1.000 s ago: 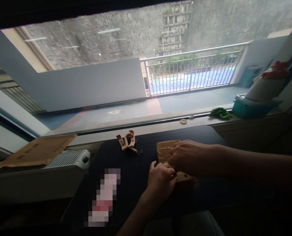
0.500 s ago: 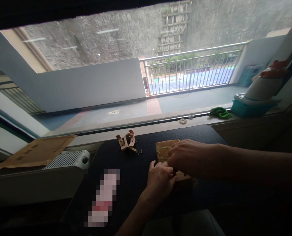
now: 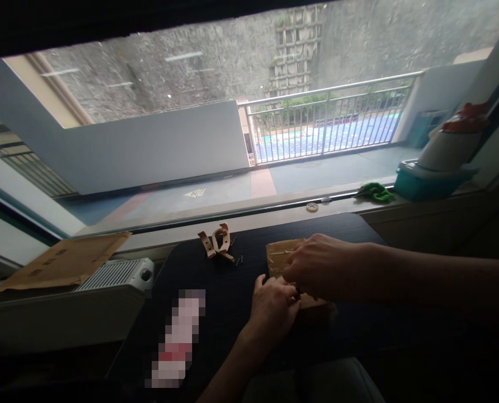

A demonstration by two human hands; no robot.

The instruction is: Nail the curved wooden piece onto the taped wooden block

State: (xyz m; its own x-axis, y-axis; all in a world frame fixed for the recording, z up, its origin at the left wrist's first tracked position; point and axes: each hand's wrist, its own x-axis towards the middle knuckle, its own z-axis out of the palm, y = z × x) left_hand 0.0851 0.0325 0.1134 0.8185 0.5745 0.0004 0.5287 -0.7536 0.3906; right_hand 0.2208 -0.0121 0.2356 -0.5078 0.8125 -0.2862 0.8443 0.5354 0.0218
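Note:
A brown, tape-wrapped block or box (image 3: pixel 277 256) lies on the dark table, mostly covered by my hands. My right hand (image 3: pixel 314 262) is closed in a fist above it, and what it grips is hidden. Against the near left part of the block rests my left hand (image 3: pixel 273 301), its fingers curled and one digit sticking out to the side. A small dark thing shows between the two hands, too dim to name. Farther left on the table are curved wooden pieces with holes (image 3: pixel 221 240), and beside them several small screws (image 3: pixel 239 261).
The dark table (image 3: pixel 228 302) stands by a window sill. On the sill are a tape roll (image 3: pixel 312 207), a green cloth (image 3: pixel 375 192) and a teal box (image 3: pixel 429 180). A brown envelope (image 3: pixel 65 260) lies over a radiator (image 3: pixel 119 274) at left. A pixelated strip (image 3: pixel 178 338) covers something on the table.
My right fist has shifted slightly up and to the left over the block. My left hand stays in place.

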